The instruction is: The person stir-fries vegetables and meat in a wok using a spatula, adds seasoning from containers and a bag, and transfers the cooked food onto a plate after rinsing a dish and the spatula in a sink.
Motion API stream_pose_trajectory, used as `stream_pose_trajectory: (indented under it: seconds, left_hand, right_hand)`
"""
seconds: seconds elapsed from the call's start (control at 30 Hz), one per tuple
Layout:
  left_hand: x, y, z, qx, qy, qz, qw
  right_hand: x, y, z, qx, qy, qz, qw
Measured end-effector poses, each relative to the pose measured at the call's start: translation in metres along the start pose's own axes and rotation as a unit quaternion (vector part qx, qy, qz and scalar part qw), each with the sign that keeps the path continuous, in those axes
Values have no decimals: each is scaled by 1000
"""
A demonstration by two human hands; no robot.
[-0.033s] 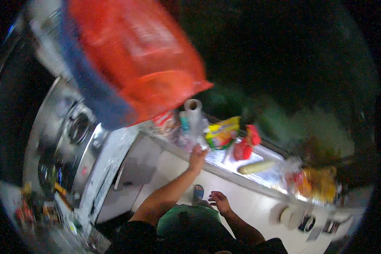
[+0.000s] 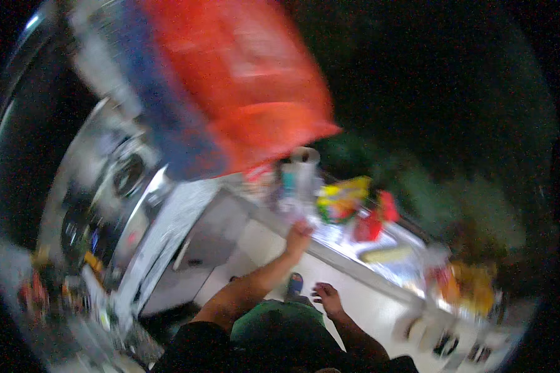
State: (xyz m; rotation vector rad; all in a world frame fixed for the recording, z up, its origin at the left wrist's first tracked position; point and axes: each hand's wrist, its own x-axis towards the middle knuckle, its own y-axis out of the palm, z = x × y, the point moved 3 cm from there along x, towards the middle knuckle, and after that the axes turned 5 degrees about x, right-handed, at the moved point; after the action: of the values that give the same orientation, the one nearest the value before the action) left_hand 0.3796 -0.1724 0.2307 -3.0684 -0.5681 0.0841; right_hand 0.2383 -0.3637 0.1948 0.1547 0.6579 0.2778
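Observation:
My left hand [image 2: 300, 231] reaches to the counter's front edge, beside a blurred, pinkish clear plastic thing. Motion smears its fingers, so what they hold, if anything, is unclear. Just beyond stands a whitish roll [image 2: 306, 166] with a hollow core, next to a teal-and-white container [image 2: 289, 180]. A yellow packet [image 2: 343, 199] with green and red print lies to the right of the roll. My right hand [image 2: 328, 298] hangs over the pale floor near my body, with its fingers apart and nothing in it.
Along the counter [image 2: 338, 258] lie a red bag [image 2: 373, 219], a long pale vegetable [image 2: 386, 254] and an orange-yellow bag [image 2: 470, 287]. A stove [image 2: 126, 177] is at the left. Large red-and-blue bags or cloth [image 2: 242, 68] fill the upper view. Slippers or shoes [image 2: 445, 342] sit at lower right.
The view has swung, so the counter, stove and hanging red thing sit farther right in the picture. My left hand stays by the counter's edge; my right hand has barely moved.

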Motion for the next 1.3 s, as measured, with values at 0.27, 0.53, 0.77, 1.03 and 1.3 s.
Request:
stream_pose_trajectory:
  seconds: [0.27, 0.53, 0.77, 1.03, 1.3]
  left_hand:
    - [-180, -231, 29, -96, -242, -195, 946]
    - [-352, -513, -45, 146, -78, -709, 685]
    - [-294, -651, -61, -280, -63, -479, 830]
    - [-286, -665, -46, -312, -90, -411, 852]
    - [-269, -651, -50, -242, -147, -445, 850]
  right_hand:
    - [33, 167, 67, -375, -209, 238, 871]
    - [-29, 574, 88, -551, -560, 479, 392]
    - [-59, 801, 4, -578, -664, 467, 80]
    - [-89, 885, 90, -507, -630, 469, 354]
    - [2, 962, 128, -388, -262, 563, 681]
